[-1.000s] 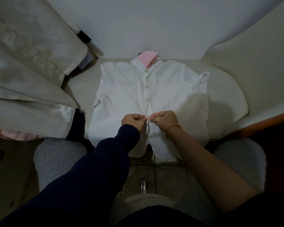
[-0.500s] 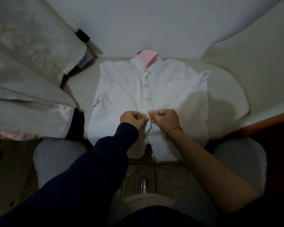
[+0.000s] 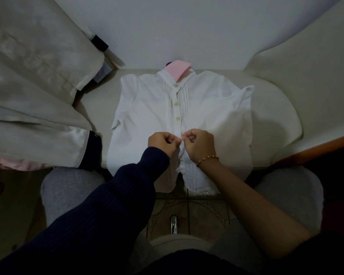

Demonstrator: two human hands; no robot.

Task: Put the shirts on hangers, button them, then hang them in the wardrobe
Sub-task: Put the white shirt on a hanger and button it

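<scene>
The white shirt (image 3: 147, 116) is found laid flat, front up, on a cream cushioned seat (image 3: 276, 120), collar away from the person and hem hanging over the near edge. The upper buttons (image 3: 176, 104), three in number, appear fastened. The lower buttons (image 3: 182, 160) are judged unfastened, since the fronts part at the hem. The grip of each hand is closed on the shirt front at mid-height: one edge is pinched by the left hand (image 3: 162, 141), the other by the right hand (image 3: 200, 143), with the fingertips almost meeting. The fourth button is judged to be the one in hand. For a sound result, the buttonhole edge should be held taut and level with its button, the button tipped on edge and passed fully through, and both fronts kept aligned so that no hole is skipped. Button and hole are hidden behind the fingers, so whether the button is through cannot be told. A pink piece (image 3: 178, 71) lies in the collar; whether it belongs to a hanger cannot be established. A beige garment (image 3: 28, 86) to the left is cut off by the frame, and no wardrobe is in view.
</scene>
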